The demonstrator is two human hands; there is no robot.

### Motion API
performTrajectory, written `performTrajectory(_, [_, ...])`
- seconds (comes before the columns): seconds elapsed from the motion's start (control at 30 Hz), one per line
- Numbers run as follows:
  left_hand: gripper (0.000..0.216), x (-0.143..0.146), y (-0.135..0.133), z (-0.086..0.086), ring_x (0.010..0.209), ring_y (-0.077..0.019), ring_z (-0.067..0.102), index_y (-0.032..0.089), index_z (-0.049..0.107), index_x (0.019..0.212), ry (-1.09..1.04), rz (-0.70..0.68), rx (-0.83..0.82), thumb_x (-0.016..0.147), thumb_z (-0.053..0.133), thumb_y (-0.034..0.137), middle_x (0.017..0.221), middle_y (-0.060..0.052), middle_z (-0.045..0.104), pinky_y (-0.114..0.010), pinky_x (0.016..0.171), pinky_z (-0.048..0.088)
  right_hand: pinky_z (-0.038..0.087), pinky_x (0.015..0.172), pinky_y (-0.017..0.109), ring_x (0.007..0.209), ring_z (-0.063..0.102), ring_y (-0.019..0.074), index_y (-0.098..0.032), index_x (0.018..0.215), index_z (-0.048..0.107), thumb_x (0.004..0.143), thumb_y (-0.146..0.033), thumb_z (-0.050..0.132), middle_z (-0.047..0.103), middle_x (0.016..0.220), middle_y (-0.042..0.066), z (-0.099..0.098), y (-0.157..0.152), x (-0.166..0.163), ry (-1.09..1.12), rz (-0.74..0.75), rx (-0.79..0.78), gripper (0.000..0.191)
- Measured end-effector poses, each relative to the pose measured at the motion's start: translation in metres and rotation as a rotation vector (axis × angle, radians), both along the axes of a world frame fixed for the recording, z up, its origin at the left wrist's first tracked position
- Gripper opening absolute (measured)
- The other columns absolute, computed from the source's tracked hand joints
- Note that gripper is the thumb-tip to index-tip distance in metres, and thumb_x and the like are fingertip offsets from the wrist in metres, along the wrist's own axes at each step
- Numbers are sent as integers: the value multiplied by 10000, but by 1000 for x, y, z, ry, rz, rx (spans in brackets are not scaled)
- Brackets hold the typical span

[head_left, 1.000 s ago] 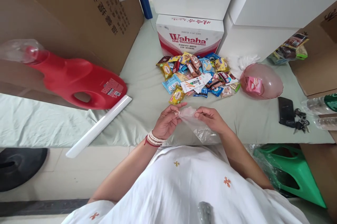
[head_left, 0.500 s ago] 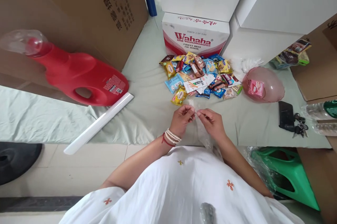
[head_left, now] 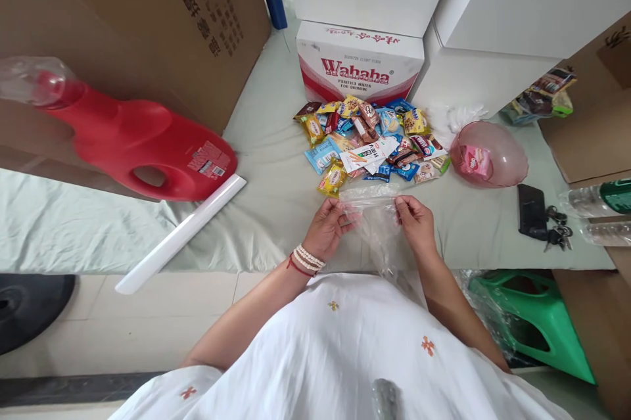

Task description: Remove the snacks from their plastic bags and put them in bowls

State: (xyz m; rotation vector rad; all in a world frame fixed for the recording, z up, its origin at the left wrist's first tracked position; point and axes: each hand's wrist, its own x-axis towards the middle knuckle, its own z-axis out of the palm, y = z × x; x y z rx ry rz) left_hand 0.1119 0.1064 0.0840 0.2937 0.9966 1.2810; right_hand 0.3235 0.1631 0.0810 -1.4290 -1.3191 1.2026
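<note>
A clear plastic bag [head_left: 377, 226] hangs between my two hands, its top edge stretched wide. My left hand [head_left: 325, 228], with beads and a red string at the wrist, pinches the left corner. The right corner is gripped between thumb and fingers of my right hand [head_left: 415, 221]. Just beyond the bag lies a pile of wrapped snacks [head_left: 367, 134], among them a white packet [head_left: 367, 156] on top and a yellow packet [head_left: 332, 178] at the near left. To the right, a pink clear bowl [head_left: 507, 154] holds a pink packet [head_left: 476, 162].
A red jug [head_left: 162, 144] and a white strip [head_left: 182, 233] lie on the left. Behind the snacks stands a Wahaba-style water carton, printed Wahaha [head_left: 359, 65]. A phone [head_left: 531, 210], keys [head_left: 559, 229] and plastic bottles [head_left: 586, 202] are at the right. A green stool [head_left: 557, 321] sits below.
My hands have moved apart, left hand leftward and right hand rightward. The bag's top, earlier bunched between my fingertips, is now spread wide. The view has shifted slightly.
</note>
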Motion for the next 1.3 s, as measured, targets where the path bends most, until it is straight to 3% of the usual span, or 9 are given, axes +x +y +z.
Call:
performTrajectory(0.1, [476, -1, 2, -5, 830, -164, 670, 233, 500, 900, 258, 115, -4, 705, 849, 492, 937, 6, 645, -305, 735, 548, 403, 504, 249, 522, 475, 119, -189, 885, 734, 857, -561, 704, 574, 619, -26, 1, -4, -2, -46, -20, 33, 375])
performTrajectory(0.23, [345, 0, 0, 1, 731, -109, 524, 216, 586, 898, 736, 337, 84, 694, 835, 342, 858, 27, 587, -234, 676, 445, 478, 610, 275, 629, 567, 147, -201, 939, 775, 955, -493, 627, 677, 760, 25, 7, -13, -4, -281, 7, 294, 328])
performTrajectory(0.33, [289, 13, 2, 15, 583, -86, 425, 194, 606, 797, 596, 89, 143, 774, 769, 432, 683, 44, 522, -221, 548, 356, 509, 697, 281, 727, 640, 160, -215, 984, 791, 1019, -407, 571, 711, 836, 47, 10, -21, -7, -454, 73, 511, 294])
performTrajectory(0.47, [427, 38, 15, 31, 464, -59, 326, 184, 586, 748, 315, -157, 14, 809, 709, 588, 600, 54, 467, -211, 430, 194, 495, 698, 267, 771, 674, 155, -233, 1062, 793, 1040, -324, 563, 733, 885, 53, 12, -33, -9, -646, 126, 667, 249])
performTrajectory(0.57, [409, 49, 23, 33, 463, -53, 350, 187, 566, 742, 272, -121, 12, 729, 790, 529, 594, 59, 487, -194, 416, 198, 484, 679, 268, 771, 673, 157, -243, 1067, 791, 1034, -298, 576, 736, 884, 48, 14, -38, -8, -697, 135, 706, 224])
performTrajectory(0.73, [400, 48, 17, 29, 480, -53, 394, 183, 591, 776, 215, -111, 42, 683, 823, 495, 645, 36, 571, -188, 425, 247, 530, 697, 274, 779, 682, 156, -233, 1043, 771, 1035, -293, 570, 725, 893, 44, 19, -38, -1, -488, 158, 610, 209])
performTrajectory(0.9, [510, 47, 12, 28, 435, -53, 329, 185, 558, 680, 289, -151, -14, 792, 695, 664, 561, 40, 495, -218, 417, 179, 477, 699, 297, 801, 651, 176, -240, 1064, 771, 1032, -239, 564, 735, 900, 51, 16, -38, 3, -715, 211, 774, 209])
performTrajectory(1.07, [382, 48, 13, 25, 450, -59, 347, 192, 541, 648, 447, -142, 23, 728, 772, 486, 534, 54, 493, -217, 432, 212, 432, 679, 318, 758, 610, 182, -246, 1132, 756, 1025, -189, 553, 742, 884, 55, 12, -42, -1, -808, 275, 877, 236])
performTrajectory(1.3, [331, 45, 4, 22, 465, -55, 378, 174, 621, 784, 257, -168, 63, 752, 728, 485, 686, 13, 621, -209, 426, 233, 534, 767, 321, 877, 678, 186, -246, 1092, 758, 1027, -298, 581, 727, 977, 67, 20, -43, -2, -343, 290, 573, 195])
